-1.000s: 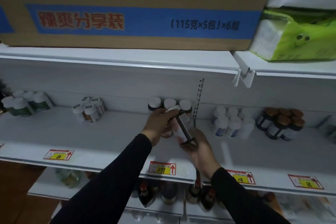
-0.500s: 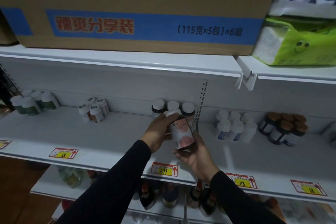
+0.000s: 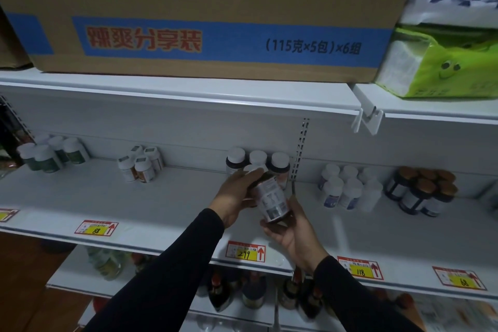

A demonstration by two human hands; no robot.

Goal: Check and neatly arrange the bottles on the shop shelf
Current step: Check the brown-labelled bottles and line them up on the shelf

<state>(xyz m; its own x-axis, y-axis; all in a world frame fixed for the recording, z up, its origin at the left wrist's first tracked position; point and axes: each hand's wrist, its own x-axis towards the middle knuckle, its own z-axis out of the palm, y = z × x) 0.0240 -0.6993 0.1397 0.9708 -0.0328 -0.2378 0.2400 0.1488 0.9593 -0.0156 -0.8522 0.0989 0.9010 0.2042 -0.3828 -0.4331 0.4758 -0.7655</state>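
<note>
The bottle (image 3: 270, 198) I hold is dark brown with a white cap and a pale label of small print I cannot read; it tilts, cap away from me and to the left. My left hand (image 3: 237, 197) curls round its upper part, fingers (image 3: 252, 176) reaching the cap. My right hand (image 3: 292, 234) cups the base from below, its fingers curled under it and its thumb up the right side. Just beyond my fingers stand three white-capped bottles (image 3: 257, 160) at the back of the shelf (image 3: 161, 205).
</note>
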